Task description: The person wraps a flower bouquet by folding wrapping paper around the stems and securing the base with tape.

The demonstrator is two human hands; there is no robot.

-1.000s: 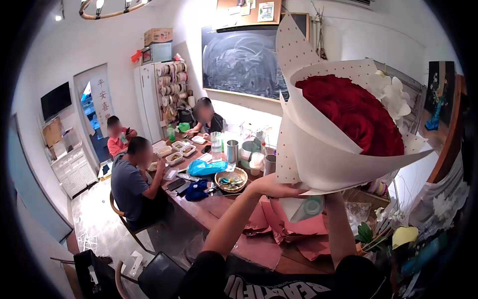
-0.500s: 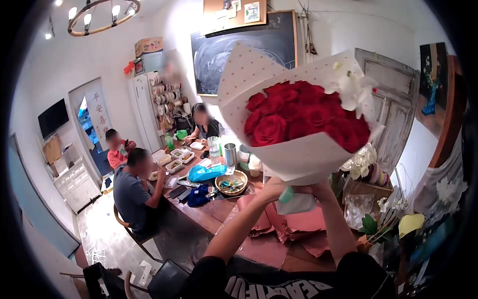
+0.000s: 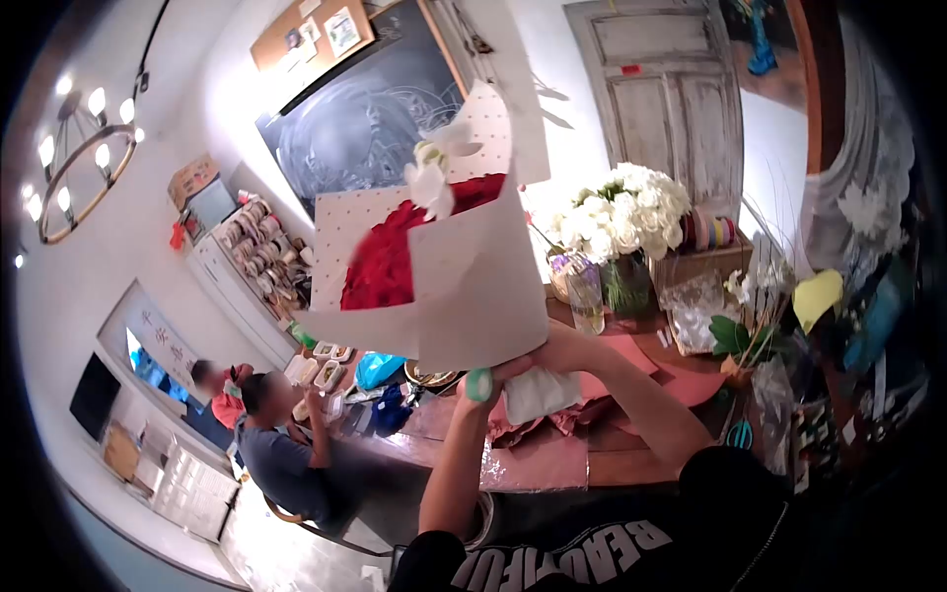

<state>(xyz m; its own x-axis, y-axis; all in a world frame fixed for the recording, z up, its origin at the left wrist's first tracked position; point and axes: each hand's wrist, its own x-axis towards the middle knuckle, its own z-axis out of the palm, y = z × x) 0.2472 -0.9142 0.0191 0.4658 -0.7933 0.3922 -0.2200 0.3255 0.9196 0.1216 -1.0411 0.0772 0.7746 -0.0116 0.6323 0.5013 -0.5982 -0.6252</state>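
Observation:
A bouquet of red roses [image 3: 380, 259] in dotted white wrapping paper [image 3: 483, 286] is held up over the table, tilted so the blooms face left. White flowers [image 3: 430, 187] show at its upper edge. My left hand [image 3: 485, 379] is closed round the base of the wrap, with a pale green roll of tape [image 3: 478, 385] at it. My right hand [image 3: 557, 347] grips the same base from the right, its fingers partly hidden. White wrapping [image 3: 541, 395] hangs below both hands, above crumpled pink paper [image 3: 567, 419].
Two people [image 3: 281, 444] sit at the table's left side near food boxes [image 3: 327, 375]. White roses [image 3: 631, 212] stand in a glass vase [image 3: 624, 286] behind. Scissors [image 3: 740, 434] and a potted orchid [image 3: 735, 340] are at the right.
The bouquet has turned, its roses now facing left instead of towards me, and has moved left with both hands. The view has swung right and tilted, bringing the vase of white roses into sight.

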